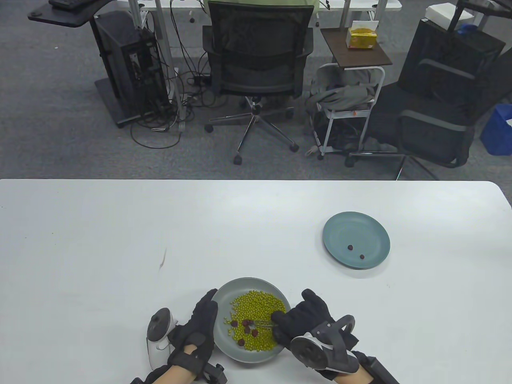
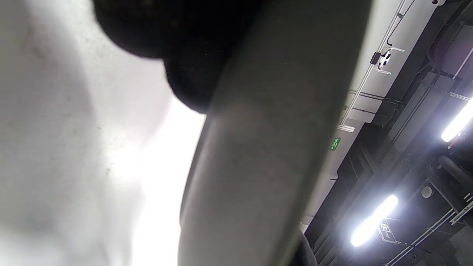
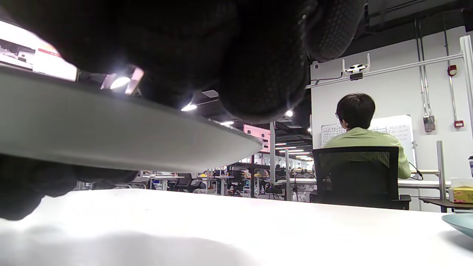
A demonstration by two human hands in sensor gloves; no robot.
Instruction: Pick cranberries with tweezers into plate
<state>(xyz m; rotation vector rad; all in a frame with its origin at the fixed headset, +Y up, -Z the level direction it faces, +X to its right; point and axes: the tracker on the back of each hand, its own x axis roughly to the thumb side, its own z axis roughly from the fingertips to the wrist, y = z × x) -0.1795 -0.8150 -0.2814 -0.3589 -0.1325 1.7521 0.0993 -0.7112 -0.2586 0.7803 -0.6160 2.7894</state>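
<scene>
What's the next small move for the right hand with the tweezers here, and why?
Probably close the tweezers on one cranberry and lift. The right hand holds their tips among the green beans in the grey plate, the left hand steadies its rim, and the blue plate holds only two.

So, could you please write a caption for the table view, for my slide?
Right hand works tweezers among cranberries in the grey bowl, left hand steadies its rim; blue plate holds two.
</scene>
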